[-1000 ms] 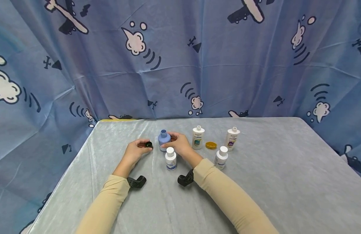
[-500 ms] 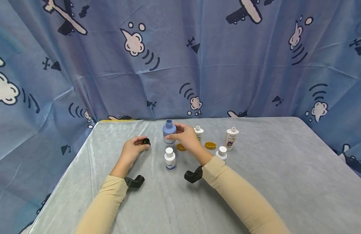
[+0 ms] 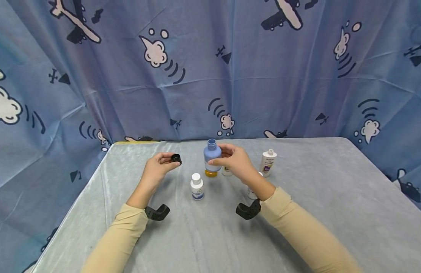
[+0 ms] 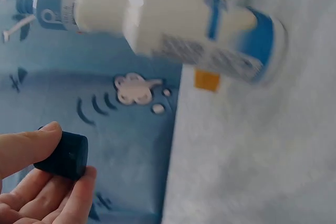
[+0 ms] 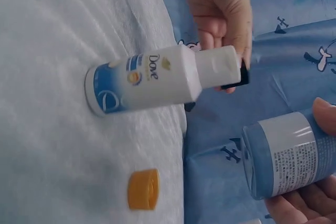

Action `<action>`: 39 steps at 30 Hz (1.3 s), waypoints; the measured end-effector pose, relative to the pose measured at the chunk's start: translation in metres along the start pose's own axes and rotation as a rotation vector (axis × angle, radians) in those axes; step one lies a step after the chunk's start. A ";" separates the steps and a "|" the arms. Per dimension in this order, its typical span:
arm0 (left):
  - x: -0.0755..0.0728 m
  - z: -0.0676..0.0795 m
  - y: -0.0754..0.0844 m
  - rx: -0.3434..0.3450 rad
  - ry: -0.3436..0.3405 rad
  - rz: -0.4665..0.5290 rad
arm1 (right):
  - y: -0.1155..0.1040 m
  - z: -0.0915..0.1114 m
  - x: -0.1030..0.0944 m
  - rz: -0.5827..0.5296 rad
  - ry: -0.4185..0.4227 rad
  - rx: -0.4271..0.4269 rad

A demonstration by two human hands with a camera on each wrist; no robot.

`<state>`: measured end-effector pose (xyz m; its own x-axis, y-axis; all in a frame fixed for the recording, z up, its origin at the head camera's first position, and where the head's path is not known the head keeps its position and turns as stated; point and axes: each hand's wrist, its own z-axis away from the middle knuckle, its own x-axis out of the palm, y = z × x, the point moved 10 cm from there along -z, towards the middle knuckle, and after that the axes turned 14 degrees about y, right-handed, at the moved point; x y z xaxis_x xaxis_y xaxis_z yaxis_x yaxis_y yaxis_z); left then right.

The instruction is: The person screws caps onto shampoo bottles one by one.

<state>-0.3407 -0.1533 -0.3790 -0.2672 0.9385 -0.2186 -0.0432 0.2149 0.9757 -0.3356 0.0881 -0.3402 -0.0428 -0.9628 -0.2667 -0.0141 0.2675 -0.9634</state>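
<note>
My right hand (image 3: pixel 237 162) grips an uncapped translucent blue bottle (image 3: pixel 212 154) by its side, upright and above the table. The label of this blue bottle (image 5: pixel 294 153) faces the right wrist camera. To its left, my left hand (image 3: pixel 154 172) pinches a black screw cap (image 3: pixel 176 158) between thumb and fingers. This dark cap (image 4: pixel 65 156) is clear of the table in the left wrist view. Between the hands, nearer the body, stands a white Dove bottle (image 3: pixel 197 189) with its white cap on; neither hand touches it. An orange-yellow cap (image 3: pixel 211 173) lies below the blue bottle.
A capless white bottle (image 3: pixel 268 163) stands to the right of the right hand. Another white bottle (image 3: pixel 226 171) is mostly hidden behind that hand, and a third (image 3: pixel 252 193) behind the right wrist. Grey cloth covers the table (image 3: pixel 210 239); a patterned blue curtain (image 3: pixel 197 76) hangs behind.
My right hand has lifted the blue bottle and carried it to the right, over the orange-yellow cap. The left hand has risen slightly with the black cap.
</note>
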 end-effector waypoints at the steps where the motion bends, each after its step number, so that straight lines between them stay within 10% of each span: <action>1: 0.002 0.002 0.004 0.004 -0.009 0.005 | 0.000 0.002 -0.003 0.008 -0.001 0.000; 16: 0.047 0.041 0.056 0.083 -0.164 0.135 | 0.006 0.028 -0.037 0.129 -0.010 -0.028; 39: 0.085 0.067 0.070 0.098 -0.283 0.186 | 0.011 0.061 -0.057 0.152 -0.070 -0.098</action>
<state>-0.3020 -0.0404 -0.3309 0.0164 0.9988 -0.0465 0.0778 0.0451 0.9959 -0.2721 0.1431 -0.3369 0.0182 -0.9105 -0.4131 -0.1105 0.4088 -0.9059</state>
